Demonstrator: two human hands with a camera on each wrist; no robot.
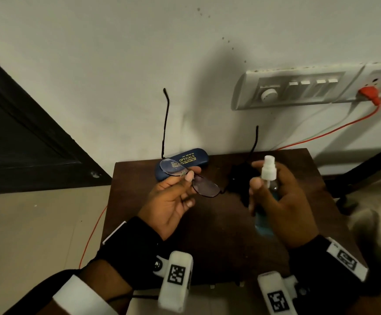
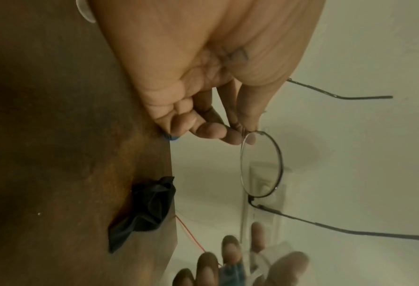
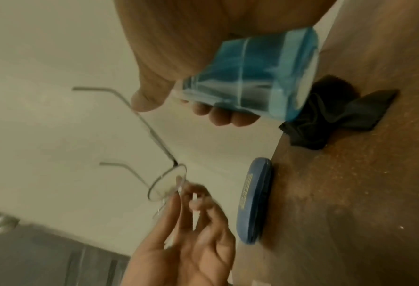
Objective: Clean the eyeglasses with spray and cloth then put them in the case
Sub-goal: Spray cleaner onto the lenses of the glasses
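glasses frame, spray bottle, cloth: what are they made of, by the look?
Glasses: thin dark wire rims and temples, likely metal; clear lenses, glass or plastic, can't tell.
Bottle: see-through body with blue liquid inside, probably plastic; white opaque spray head, plastic-looking.
Cloth: black, crumpled into soft folds with a slight sheen, likely microfiber or similar fabric.

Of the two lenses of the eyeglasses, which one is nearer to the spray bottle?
The dark-rimmed lens, on the side toward the spray bottle in the right hand. The other lens sits beyond the left hand's pinch, over the blue case.
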